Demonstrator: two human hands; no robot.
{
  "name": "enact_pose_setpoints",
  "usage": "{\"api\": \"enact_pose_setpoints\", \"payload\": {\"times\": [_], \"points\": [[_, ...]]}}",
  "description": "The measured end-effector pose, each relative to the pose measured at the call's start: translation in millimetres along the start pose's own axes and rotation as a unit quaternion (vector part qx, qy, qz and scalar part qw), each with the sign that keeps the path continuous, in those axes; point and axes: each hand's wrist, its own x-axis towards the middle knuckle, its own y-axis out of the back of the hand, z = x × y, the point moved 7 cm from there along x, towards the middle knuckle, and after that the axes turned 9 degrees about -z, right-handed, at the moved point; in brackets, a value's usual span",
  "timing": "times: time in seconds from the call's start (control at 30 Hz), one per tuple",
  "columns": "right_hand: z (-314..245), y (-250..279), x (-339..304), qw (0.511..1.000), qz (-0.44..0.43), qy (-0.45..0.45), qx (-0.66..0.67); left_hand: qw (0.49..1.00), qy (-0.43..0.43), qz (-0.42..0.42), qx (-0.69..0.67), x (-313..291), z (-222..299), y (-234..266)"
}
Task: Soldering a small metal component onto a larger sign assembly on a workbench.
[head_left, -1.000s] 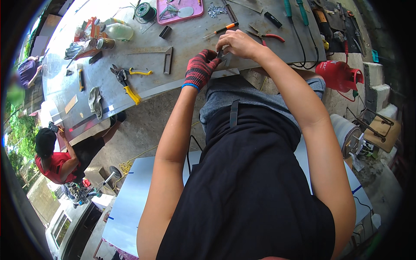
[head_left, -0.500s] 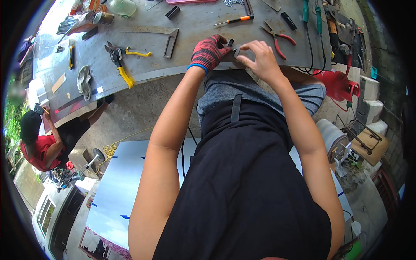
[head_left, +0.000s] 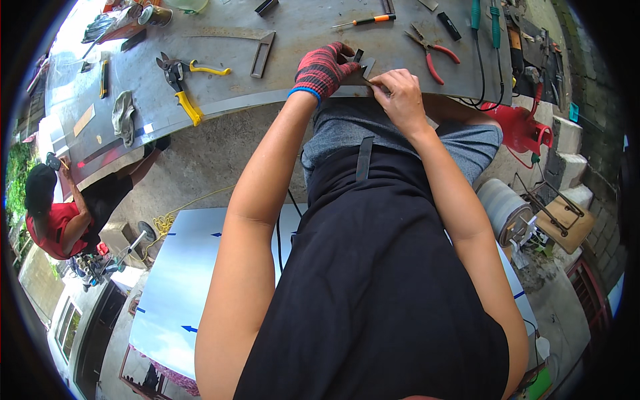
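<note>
My left hand [head_left: 325,70], in a red and black knit glove with a blue cuff, is closed on a small dark metal piece [head_left: 359,56] at the near edge of the metal-topped table. Beside it shows a small flat grey metal piece [head_left: 369,65], close to my gloved thumb. My bare right hand [head_left: 401,99] has its thumb and fingers pinched together just right of these pieces. What lies between those fingertips is too small to name. Beyond my hands lies a try square [head_left: 263,55] with a rusty blade.
Yellow-handled snips [head_left: 179,87] and a grey cloth [head_left: 124,119] lie left. Red-handled pliers [head_left: 433,55], a screwdriver [head_left: 365,21] and green-handled tools with cables [head_left: 475,17] lie right. A red gas cylinder [head_left: 523,127] stands beyond my knee. A person in red [head_left: 57,227] is at the table's left end.
My right hand has drawn a little toward me, and its fingers have gone from spread around the grey piece to pinched. My left hand still grips the dark piece, slightly raised in view.
</note>
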Motion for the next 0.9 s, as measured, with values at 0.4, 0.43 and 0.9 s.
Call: {"api": "enact_pose_setpoints", "payload": {"times": [0.4,0.43,0.9], "points": [[-1.2,-0.9,-0.1,0.999,0.025,-0.015,-0.016,0.999,-0.011,0.023,-0.022,0.3,-0.2,4.3],[-1.4,-0.2,-1.0,0.999,0.027,-0.014,-0.017,0.999,-0.013,0.025,-0.021,1.6,1.5,5.9],[-4.4,-7.9,0.2,0.997,0.058,-0.052,-0.01,0.936,-0.066,0.144,0.313,83.5,62.1,34.3]]}}
